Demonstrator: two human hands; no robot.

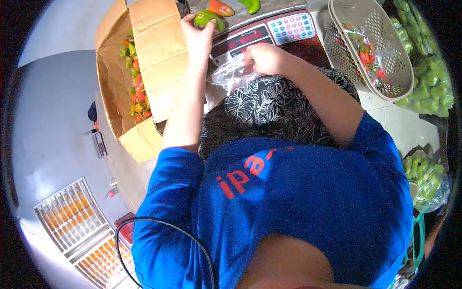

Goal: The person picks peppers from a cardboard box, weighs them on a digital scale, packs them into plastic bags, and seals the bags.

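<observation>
My left hand (198, 34) is closed around a green pepper (208, 19) at the near edge of the weighing scale's grey pan (269, 10). Beyond it on the pan lie an orange-red pepper (221, 7) and another green pepper (251, 5). A thin clear plastic bag (233, 74) hangs from my right hand (267, 59), whose fingers are closed on its edge over my lap. Just past that hand is the scale's panel of buttons (290, 27) with its red display (245, 39).
At left stands an open cardboard box (161, 53) with many red and green peppers (138, 89) inside. A beige perforated basket (344, 53) at right holds peppers and plastic. Bagged green vegetables (428, 84) lie beyond it. A dark cable (192, 236) loops by my left arm.
</observation>
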